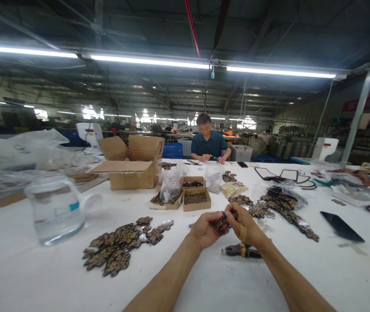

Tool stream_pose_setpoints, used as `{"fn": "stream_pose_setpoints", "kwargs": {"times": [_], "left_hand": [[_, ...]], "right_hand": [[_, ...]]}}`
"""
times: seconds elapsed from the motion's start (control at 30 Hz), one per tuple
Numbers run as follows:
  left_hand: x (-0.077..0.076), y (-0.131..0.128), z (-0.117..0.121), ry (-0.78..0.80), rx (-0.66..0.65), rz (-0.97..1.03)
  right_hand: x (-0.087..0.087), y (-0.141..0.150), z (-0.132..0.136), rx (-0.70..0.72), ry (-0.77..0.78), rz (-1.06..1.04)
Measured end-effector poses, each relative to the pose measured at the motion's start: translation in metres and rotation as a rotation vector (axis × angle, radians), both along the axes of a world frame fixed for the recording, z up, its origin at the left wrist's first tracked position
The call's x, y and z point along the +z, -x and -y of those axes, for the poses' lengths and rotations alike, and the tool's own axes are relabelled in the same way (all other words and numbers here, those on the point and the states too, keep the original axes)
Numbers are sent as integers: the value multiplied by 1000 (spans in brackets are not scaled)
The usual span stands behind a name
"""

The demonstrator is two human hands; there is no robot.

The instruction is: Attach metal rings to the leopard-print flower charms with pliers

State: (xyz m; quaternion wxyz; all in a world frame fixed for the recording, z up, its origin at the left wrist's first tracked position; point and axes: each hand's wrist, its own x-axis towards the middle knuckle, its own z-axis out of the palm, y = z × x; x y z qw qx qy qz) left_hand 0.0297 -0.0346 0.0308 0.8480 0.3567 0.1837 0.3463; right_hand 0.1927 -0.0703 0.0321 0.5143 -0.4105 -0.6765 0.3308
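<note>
My left hand [206, 228] and my right hand [243, 224] meet above the white table [25, 268], both pinched on one small leopard-print piece [220, 222]. A yellowish band wraps one right finger. Pliers with yellow and black handles [241, 251] lie on the table just under my right wrist. A spread of leopard-print pieces [122, 245] lies to the left of my hands, and another spread of the same pieces [279, 208] lies to the right.
A clear water jug [56, 208] stands at the left. Small cardboard trays of parts [191, 195], plastic bags and an open cardboard box [132, 167] sit beyond my hands. A black phone [342, 226] lies at the right. A person in a dark shirt [208, 145] works at the far side.
</note>
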Motion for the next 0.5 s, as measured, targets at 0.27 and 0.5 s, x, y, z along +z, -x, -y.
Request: {"fn": "stream_pose_setpoints", "kwargs": {"times": [0.27, 0.5], "left_hand": [[0, 2, -2, -71, 92, -54], [5, -5, -17, -144, 236, -158]], "right_hand": [[6, -3, 2, 100, -73, 78], [19, -127, -14, -355, 247, 236]]}}
